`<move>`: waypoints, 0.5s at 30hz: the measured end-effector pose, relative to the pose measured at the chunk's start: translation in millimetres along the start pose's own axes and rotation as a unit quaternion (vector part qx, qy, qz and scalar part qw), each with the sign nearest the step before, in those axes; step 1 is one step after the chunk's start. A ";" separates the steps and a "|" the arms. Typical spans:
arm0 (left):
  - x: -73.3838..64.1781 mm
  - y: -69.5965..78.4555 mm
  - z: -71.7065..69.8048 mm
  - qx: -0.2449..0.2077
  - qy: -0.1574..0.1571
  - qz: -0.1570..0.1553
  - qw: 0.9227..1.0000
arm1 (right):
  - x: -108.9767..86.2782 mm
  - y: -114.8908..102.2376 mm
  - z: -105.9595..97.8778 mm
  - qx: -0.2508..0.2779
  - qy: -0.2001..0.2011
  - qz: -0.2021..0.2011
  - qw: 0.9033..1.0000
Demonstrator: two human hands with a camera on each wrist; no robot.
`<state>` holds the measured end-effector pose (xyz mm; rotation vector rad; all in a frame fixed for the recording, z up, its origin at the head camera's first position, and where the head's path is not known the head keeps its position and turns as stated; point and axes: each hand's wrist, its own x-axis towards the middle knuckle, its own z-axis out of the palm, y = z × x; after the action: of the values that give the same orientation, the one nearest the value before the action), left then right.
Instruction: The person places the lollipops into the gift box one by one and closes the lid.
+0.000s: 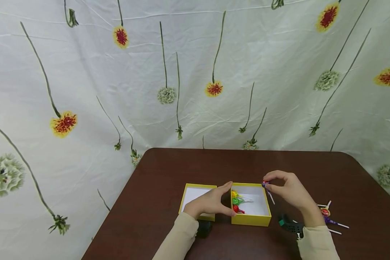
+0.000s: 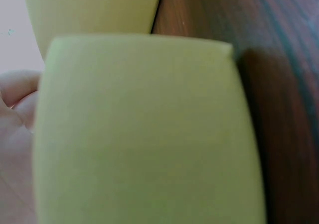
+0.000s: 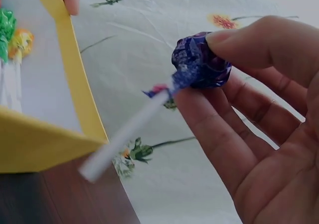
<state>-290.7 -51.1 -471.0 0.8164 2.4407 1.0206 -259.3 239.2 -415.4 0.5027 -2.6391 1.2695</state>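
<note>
A yellow box with a white inside sits on the table. Along its left side lie a yellow lollipop, a green lollipop and a red lollipop. My left hand holds the box's left side, thumb at the near corner and fingers at the far one. Just off the right rim, my right hand pinches a purple-wrapped lollipop by its head between thumb and fingers. Its white stick slants down toward the box. A yellow wall fills most of the left wrist view.
Left of the box lies a yellow lid with a white inside, partly under my left forearm. Several lollipops lie loose right of my right wrist. Black gear hangs by that wrist. A flowered white cloth stands behind the brown table.
</note>
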 end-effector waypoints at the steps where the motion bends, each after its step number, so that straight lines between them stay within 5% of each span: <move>1: 0.1 0.0 0.0 0.001 0.000 0.000 1.000 | 0.5 -1.2 1.6 0.002 -0.004 -0.007 1.000; 15: 1.0 3.0 -0.6 0.006 0.001 -0.010 1.000 | 9.5 -9.7 31.7 0.065 -0.078 -0.029 0.994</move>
<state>-290.7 -49.1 -468.5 0.7926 2.4549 1.0012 -264.8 206.6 -425.3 0.7220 -2.6549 1.4472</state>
